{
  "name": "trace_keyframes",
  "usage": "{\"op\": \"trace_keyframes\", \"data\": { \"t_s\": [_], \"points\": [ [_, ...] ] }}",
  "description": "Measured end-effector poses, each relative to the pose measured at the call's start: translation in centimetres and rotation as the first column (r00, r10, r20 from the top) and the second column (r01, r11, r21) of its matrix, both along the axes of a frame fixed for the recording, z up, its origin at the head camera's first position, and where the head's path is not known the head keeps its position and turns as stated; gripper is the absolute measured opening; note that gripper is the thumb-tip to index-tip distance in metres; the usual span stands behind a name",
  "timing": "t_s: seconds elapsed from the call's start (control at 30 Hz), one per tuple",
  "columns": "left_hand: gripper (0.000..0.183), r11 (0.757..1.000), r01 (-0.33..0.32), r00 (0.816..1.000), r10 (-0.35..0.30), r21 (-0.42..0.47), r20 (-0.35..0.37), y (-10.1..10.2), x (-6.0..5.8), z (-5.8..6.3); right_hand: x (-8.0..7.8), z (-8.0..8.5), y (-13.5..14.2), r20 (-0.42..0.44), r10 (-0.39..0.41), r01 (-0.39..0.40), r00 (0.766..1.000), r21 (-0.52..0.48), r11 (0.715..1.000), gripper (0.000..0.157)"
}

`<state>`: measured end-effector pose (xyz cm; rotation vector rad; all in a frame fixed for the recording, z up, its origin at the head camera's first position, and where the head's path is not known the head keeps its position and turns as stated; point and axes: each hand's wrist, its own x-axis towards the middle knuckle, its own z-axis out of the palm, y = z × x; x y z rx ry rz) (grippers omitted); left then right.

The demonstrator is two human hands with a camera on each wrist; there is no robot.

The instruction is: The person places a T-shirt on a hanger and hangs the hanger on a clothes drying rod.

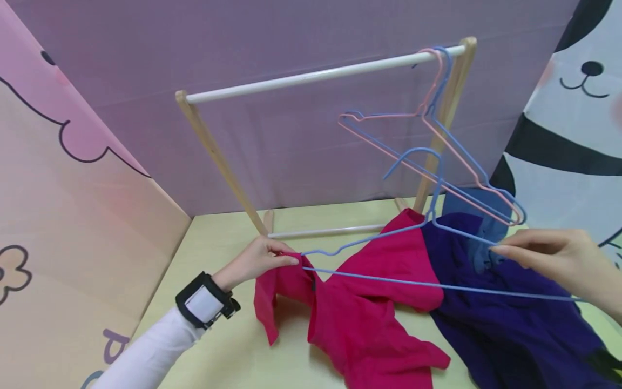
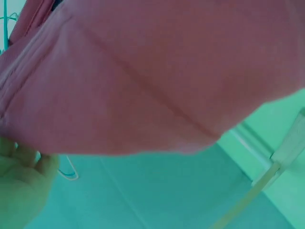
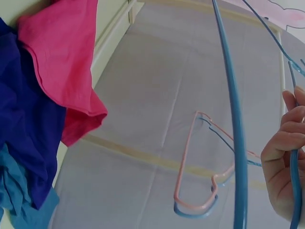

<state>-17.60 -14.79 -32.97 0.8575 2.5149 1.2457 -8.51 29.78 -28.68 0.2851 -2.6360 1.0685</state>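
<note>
My left hand (image 1: 259,259) pinches the shoulder of a red garment (image 1: 369,319) between thumb and fingers. In the left wrist view the red cloth (image 2: 143,81) fills most of the picture, with the fingers at its lower edge. My right hand (image 1: 559,259) grips a blue wire hanger (image 1: 384,233) near its right end, hook upward. The hanger's left end reaches the red garment at the left hand, and its tip is hidden in the cloth there. The garment's lower part droops over the table. The right wrist view shows the right fingers (image 3: 286,148) curled round the blue wire.
A rack with a white rod (image 1: 311,78) and wooden legs stands at the back. From its right end hang a pink hanger (image 1: 384,147) and another blue one. Dark purple clothing (image 1: 505,319) and a blue denim piece (image 1: 457,200) lie on the table at right. Printed panels flank both sides.
</note>
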Motion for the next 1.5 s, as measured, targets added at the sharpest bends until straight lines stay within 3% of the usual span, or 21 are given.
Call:
{"op": "trace_keyframes", "data": {
  "t_s": [0.23,0.43,0.73,1.07,1.5],
  "points": [
    [0.019,0.997,0.072,0.994,-0.071,0.02,-0.082,-0.1,0.7,0.0,-0.3,-0.7,-0.7,-0.039,0.044,-0.046,0.998,-0.038,0.998,0.013],
    [0.019,0.995,0.094,0.985,-0.087,0.039,-0.148,0.2,1.1,-0.4,-0.5,-1.3,-1.6,-0.129,0.15,-0.158,0.98,-0.06,0.986,0.019],
    [0.021,0.989,0.149,0.964,-0.14,0.025,-0.225,2.0,1.5,-0.3,-0.7,-2.3,-4.2,-0.093,0.219,-0.231,0.971,-0.134,0.964,0.018],
    [0.025,0.993,0.089,0.976,-0.071,0.082,-0.207,2.3,1.6,0.1,-1.7,-3.0,-6.8,-0.057,0.279,-0.284,0.959,-0.212,0.935,0.011],
    [0.025,0.997,-0.007,0.981,0.021,0.072,-0.193,3.6,1.8,-0.2,-3.0,-5.5,-10.7,0.016,0.332,-0.315,0.943,-0.284,0.906,0.003]
  ]
}}
